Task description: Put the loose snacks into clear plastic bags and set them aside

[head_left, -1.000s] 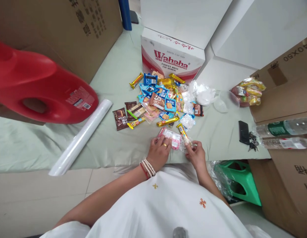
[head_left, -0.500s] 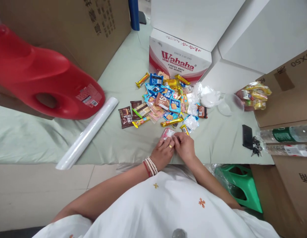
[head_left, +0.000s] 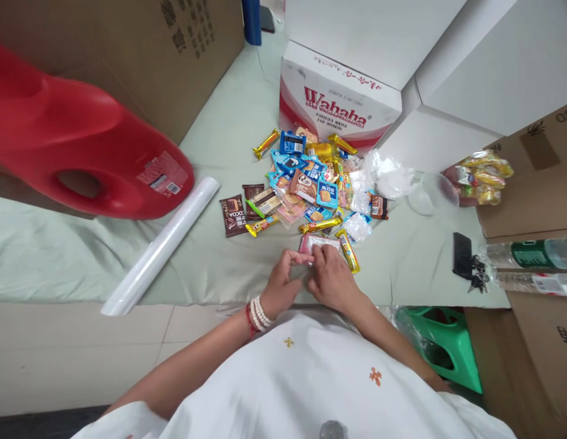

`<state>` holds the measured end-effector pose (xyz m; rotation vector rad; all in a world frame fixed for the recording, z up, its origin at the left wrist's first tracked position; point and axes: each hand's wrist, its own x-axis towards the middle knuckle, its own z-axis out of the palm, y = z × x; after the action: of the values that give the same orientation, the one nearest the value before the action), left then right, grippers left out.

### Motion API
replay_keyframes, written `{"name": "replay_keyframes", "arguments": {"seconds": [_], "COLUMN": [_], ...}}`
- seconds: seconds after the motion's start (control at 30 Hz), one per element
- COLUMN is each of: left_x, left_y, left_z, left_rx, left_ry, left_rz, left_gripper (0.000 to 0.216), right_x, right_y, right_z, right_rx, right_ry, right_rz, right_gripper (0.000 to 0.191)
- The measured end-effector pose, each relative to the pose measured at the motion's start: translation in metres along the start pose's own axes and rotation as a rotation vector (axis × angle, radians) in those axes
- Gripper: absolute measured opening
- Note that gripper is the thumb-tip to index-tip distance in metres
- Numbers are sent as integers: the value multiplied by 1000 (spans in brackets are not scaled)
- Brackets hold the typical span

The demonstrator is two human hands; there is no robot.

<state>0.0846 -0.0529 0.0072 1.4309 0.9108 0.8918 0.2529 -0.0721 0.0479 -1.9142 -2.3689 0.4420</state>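
A small pink-and-white snack packet (head_left: 327, 242) lies at the near edge of the snack pile. My right hand (head_left: 333, 278) has its fingers curled over this packet's near side, pressing on it. My left hand (head_left: 283, 281) reaches in from the left, its index finger stretched to the packet's near left corner and its thumb apart below. Just right of the packet is a yellow snack bar (head_left: 348, 250). Beyond the hands spreads a pile of wrapped snacks, with a blue biscuit packet (head_left: 327, 194), a brown packet (head_left: 304, 185) and a dark cocoa packet (head_left: 233, 216).
A clear plastic roll (head_left: 162, 247) and a large red jug (head_left: 128, 164) stand on the left. Behind the pile is a Wahaha carton (head_left: 338, 97). A clear bowl (head_left: 433, 194), keys (head_left: 478, 274) and plastic bottles (head_left: 530, 254) lie right. Below is a green stool (head_left: 448, 344).
My left hand has drawn back to the left, its fingers off most of the packet. My right hand has moved onto the packet, which shows more fully. The view has shifted slightly.
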Motion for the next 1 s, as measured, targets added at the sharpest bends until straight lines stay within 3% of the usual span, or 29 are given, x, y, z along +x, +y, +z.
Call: {"name": "replay_keyframes", "arguments": {"seconds": [0.1,0.23,0.33,0.4,0.5,0.6,0.67,0.73,0.8,0.9,1.0], "left_x": [6,10,11,11,12,18,23,28,31,31,22], "left_y": [6,-1,-8,-8,0,13,18,20,19,14,8], "left_z": [-4,-12,-22,-26,-23,-11,-1,8,15,20,9], "left_rx": [-58,-6,24,40,-21,-248,-324,-264,-143,-49,12], "left_ry": [86,212,308,332,247,26,-33,9,29,-90,-131], "left_rz": [-31,-58,-111,-132,-153,-221,-262,-263,-249,-248,-204], "left_gripper": [39,34,28,27,40,56,55,51,46,43,47], "right_x": [7,20,19,15,6,2,-1,-5,-11,-20,-25], "right_y": [-7,-2,8,15,27,33,32,25,18,21,67], "right_z": [5,13,8,-1,-20,-25,-17,-3,10,16,-9], "right_rx": [-145,-228,-187,-51,366,862,1132,1304,1367,1345,1161], "right_ry": [-13,-65,-58,16,172,151,133,196,268,336,500], "right_rz": [46,44,-9,-8,-57,-91,31,183,274,340,403], "right_gripper": [64,40,33,35,36,39,42,50,57,53,42]}}
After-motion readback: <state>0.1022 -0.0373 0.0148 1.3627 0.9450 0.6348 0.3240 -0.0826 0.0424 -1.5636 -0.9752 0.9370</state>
